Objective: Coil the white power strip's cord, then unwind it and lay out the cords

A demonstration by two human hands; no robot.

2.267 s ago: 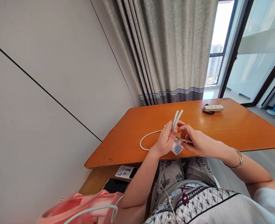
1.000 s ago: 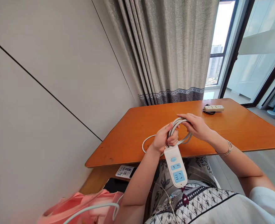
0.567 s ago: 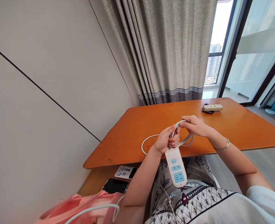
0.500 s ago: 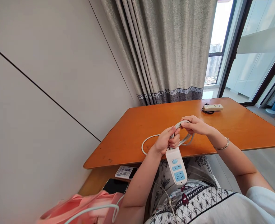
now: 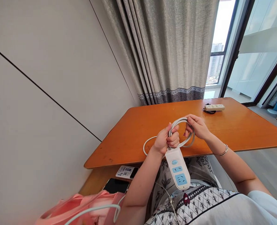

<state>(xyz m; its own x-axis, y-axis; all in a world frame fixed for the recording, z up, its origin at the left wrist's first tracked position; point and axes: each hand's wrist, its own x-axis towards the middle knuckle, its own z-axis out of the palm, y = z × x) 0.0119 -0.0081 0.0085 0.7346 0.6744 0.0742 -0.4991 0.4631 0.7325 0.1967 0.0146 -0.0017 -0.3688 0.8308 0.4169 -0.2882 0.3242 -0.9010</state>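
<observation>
A white power strip (image 5: 177,168) with blue sockets hangs from my left hand (image 5: 167,139), over my lap. That hand is closed round the strip's white cord (image 5: 181,119), which is looped in several turns just above the strip. My right hand (image 5: 198,126) grips the far right side of the coil, thumb and fingers on the cord. One loose bend of cord reaches left of my left hand, over the table (image 5: 126,137).
A second power strip (image 5: 214,107) with a dark cord lies at the table's far right. Low on the left are a dark phone (image 5: 116,186), a white item with printed codes (image 5: 124,172) and a pink bag (image 5: 82,206). A curtain (image 5: 176,56) hangs behind the table.
The coil has opened into a rounder loop between my hands. My right hand has turned and shifted slightly along it, and the power strip has tilted and swung a little lower.
</observation>
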